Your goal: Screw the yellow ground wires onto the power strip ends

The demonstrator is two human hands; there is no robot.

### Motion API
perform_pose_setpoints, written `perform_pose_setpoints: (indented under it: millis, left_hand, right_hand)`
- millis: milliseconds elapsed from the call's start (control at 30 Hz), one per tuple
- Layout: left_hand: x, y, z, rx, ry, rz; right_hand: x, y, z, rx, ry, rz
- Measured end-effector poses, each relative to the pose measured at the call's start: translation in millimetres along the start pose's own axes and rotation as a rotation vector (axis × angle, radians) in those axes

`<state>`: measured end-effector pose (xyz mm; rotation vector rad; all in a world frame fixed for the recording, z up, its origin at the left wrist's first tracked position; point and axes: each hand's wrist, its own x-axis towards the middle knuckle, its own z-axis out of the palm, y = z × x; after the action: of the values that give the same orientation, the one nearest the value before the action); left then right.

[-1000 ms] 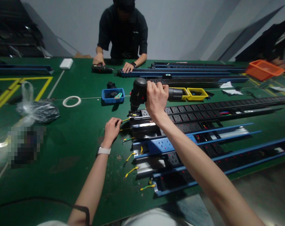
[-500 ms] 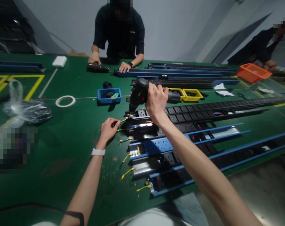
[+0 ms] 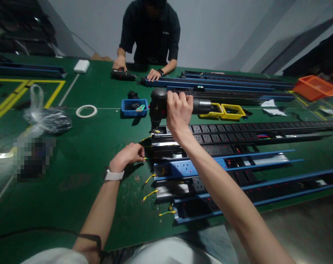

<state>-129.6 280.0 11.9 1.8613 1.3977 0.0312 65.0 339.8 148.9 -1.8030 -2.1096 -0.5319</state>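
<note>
Firmly, our right hand (image 3: 180, 113) grips a power driver (image 3: 158, 102) nose-down over the end of a socket strip (image 3: 223, 128) beneath it; to its left, our left hand (image 3: 129, 154) meets a yellow-green wire (image 3: 149, 158), whether pinched we cannot tell. Best we hold the driver upright.

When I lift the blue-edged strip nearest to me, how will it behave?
The strip is probably stiff: it runs straight. Being long, it may tilt. Its thin yellow wire, loose beyond the end, will likely flop.
</note>
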Motion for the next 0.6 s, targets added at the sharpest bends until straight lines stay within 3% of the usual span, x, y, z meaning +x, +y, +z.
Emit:
perform_pose_setpoints:
  millis: [267,433,600]
  left_hand:
    - [4,-7,1.8,0.045,0.093,0.125]
    - [0,-3,-1.0,-0.014,0.060,0.175]
    - [1,-5,-2.7,0.061,0.043,0.212]
  right_hand:
    - [8,-16,1,-0.014,-0.010,-0.067]
    - [9,-13,3,-0.030,-0.005,-0.059]
    - [5,-10,3,-0.006,0.021,-0.042]
